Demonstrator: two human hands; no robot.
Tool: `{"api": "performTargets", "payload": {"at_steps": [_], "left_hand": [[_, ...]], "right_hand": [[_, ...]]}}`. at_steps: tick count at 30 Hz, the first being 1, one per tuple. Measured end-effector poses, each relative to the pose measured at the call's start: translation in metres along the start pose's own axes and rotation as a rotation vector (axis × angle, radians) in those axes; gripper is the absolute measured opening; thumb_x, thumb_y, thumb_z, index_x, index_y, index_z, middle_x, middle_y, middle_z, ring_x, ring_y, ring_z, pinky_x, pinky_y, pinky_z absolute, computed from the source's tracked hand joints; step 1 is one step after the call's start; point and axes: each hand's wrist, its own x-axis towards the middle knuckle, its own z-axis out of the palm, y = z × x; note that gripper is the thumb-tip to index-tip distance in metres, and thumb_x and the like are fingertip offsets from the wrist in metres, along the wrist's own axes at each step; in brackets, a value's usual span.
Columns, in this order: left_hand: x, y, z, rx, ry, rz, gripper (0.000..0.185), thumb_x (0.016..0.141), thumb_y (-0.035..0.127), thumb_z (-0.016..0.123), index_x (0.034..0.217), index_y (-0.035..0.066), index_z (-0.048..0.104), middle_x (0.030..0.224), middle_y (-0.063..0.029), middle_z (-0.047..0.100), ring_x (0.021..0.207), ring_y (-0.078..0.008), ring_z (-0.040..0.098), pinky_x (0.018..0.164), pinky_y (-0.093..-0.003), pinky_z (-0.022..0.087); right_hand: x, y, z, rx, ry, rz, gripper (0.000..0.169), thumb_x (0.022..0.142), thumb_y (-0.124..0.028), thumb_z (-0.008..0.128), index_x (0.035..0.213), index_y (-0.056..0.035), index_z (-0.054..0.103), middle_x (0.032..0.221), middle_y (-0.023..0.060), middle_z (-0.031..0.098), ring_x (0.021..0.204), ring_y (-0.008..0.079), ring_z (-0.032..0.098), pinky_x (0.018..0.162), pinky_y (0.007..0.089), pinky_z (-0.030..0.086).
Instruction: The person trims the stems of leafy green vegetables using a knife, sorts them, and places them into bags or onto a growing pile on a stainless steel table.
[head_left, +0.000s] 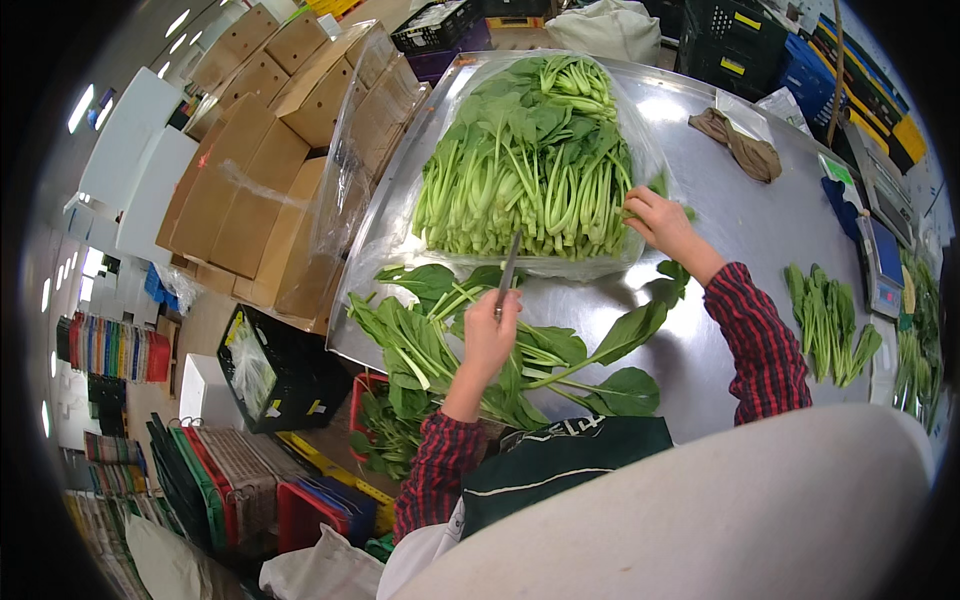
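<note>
My left hand (489, 334) grips a knife (510, 268), its blade pointing away from me toward the cut stem ends. A large pile of leafy green vegetables (525, 157), stems toward me, lies on clear plastic sheeting (645, 112). At the pile's right edge, my right hand (661, 223) has its fingers closed around a leafy green (658, 184), mostly hidden by the hand. Loose leaves and stalks (555, 352) are strewn on the steel table (720, 315) beneath and around my left hand.
A bunch of greens (825, 322) rests at the right, beside a digital scale (883, 266). A brown cloth (739, 142) lies at the table's far right. Open cardboard boxes (247, 202) and a black crate (289, 371) stand left. A red container (367, 405) holding leaves is below the table edge.
</note>
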Motion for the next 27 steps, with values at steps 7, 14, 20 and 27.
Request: {"api": "performTargets", "payload": {"at_steps": [7, 14, 20, 27], "left_hand": [[-0.001, 0.064, -0.008, 0.317, 0.093, 0.424, 0.015, 0.083, 0.006, 0.062, 0.097, 0.002, 0.06, 0.08, -0.01, 0.06, 0.062, -0.0276, 0.063, 0.053, -0.0355, 0.049], [-0.008, 0.092, -0.005, 0.365, 0.035, 0.649, 0.018, 0.077, 0.007, 0.066, 0.09, 0.005, 0.055, 0.076, -0.0077, 0.055, 0.062, -0.0263, 0.061, 0.05, -0.0369, 0.048], [-0.027, 0.035, -0.009, -0.178, -0.139, 0.154, 0.031, 0.083, 0.012, 0.07, 0.111, 0.002, 0.062, 0.084, -0.0032, 0.067, 0.063, -0.02, 0.061, 0.055, -0.0339, 0.048], [-0.019, 0.05, 0.004, -0.675, -0.202, -0.276, 0.017, 0.087, 0.018, 0.071, 0.09, 0.003, 0.065, 0.055, 0.0037, 0.054, 0.04, -0.0038, 0.045, 0.037, -0.0219, 0.033]], "right_hand": [[0.016, -0.129, -0.069, 0.49, 0.084, 0.171, 0.022, 0.075, -0.003, 0.071, 0.096, -0.0028, 0.066, 0.098, 0.0115, 0.065, 0.082, 0.0274, 0.066, 0.071, 0.0332, 0.052], [-0.002, -0.187, -0.072, 0.84, 0.077, 0.321, 0.019, 0.076, 0.001, 0.074, 0.095, -0.0001, 0.071, 0.089, 0.0049, 0.067, 0.074, 0.01, 0.057, 0.064, 0.0242, 0.042], [-0.01, -0.18, -0.062, 1.075, -0.116, 0.532, 0.016, 0.082, -0.002, 0.069, 0.096, 0.0039, 0.071, 0.094, 0.0071, 0.067, 0.082, 0.012, 0.06, 0.072, 0.0248, 0.046], [-0.013, -0.158, -0.027, 0.95, -0.027, 0.471, 0.041, 0.086, -0.003, 0.064, 0.127, -0.0028, 0.059, 0.107, 0.0068, 0.067, 0.083, 0.011, 0.061, 0.077, 0.0258, 0.05]]}}
